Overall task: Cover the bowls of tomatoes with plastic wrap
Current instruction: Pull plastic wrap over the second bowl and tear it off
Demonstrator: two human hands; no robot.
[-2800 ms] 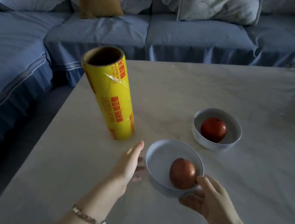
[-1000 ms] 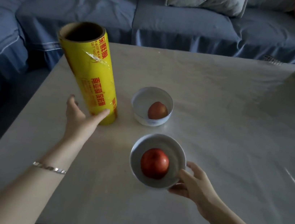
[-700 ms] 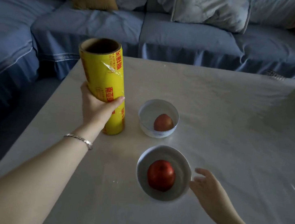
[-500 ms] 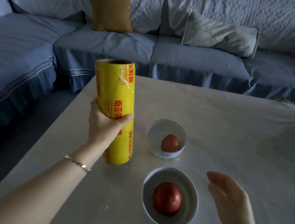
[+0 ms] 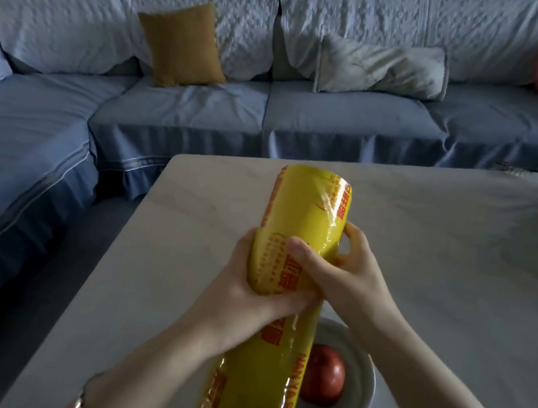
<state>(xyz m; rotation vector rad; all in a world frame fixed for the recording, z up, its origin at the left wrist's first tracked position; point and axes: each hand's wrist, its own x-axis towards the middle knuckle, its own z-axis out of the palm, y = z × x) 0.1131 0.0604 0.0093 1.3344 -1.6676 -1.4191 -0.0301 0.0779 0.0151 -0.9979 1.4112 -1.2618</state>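
Blue fabric sofa (image 5: pixel 187 112) with a quilted pale back and a mustard square cushion (image 5: pixel 183 43) behind. Pale smooth stone-look table (image 5: pixel 445 246) in front. Long yellow glossy cylinder roll of plastic wrap (image 5: pixel 266 369), red print, held up off the table, far end tilted away. Left hand (image 5: pixel 248 291) wraps its middle from below; right hand (image 5: pixel 344 273) grips beside it, thumb on top. White round ceramic bowl (image 5: pixel 361 386) at the near table edge, partly hidden under the roll, holds one red smooth tomato (image 5: pixel 322 380).
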